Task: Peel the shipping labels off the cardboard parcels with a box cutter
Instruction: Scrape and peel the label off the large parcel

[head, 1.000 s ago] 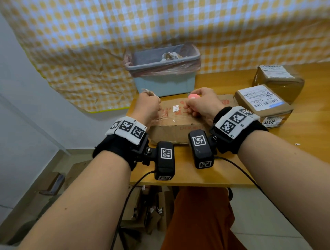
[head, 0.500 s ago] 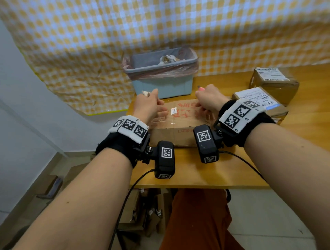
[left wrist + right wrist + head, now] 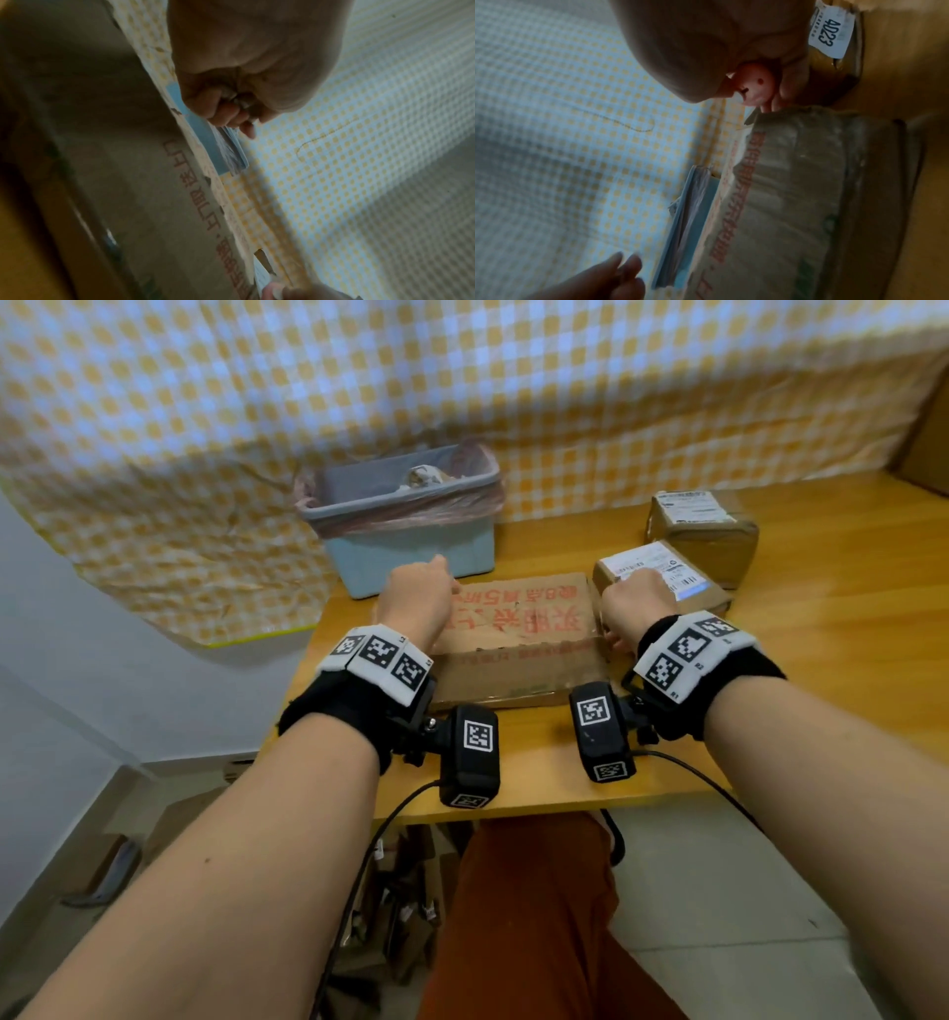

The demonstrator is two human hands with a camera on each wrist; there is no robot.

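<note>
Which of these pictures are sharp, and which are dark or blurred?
Head view: bright and mostly sharp, wide-angle bending at the edges; red print on the flat cardboard parcel is readable. Left wrist view: dim, motion-blurred; the left hand is a dark shape. Right wrist view: dim and smeared, yet the "4D23" sticker stays legible.

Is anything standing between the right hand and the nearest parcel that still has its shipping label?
Nothing visible stands between them. The right hand, gripping the pink box cutter, is at the right edge of the flat parcel. The labelled parcel lies directly beside that hand, with its label facing up.
</note>
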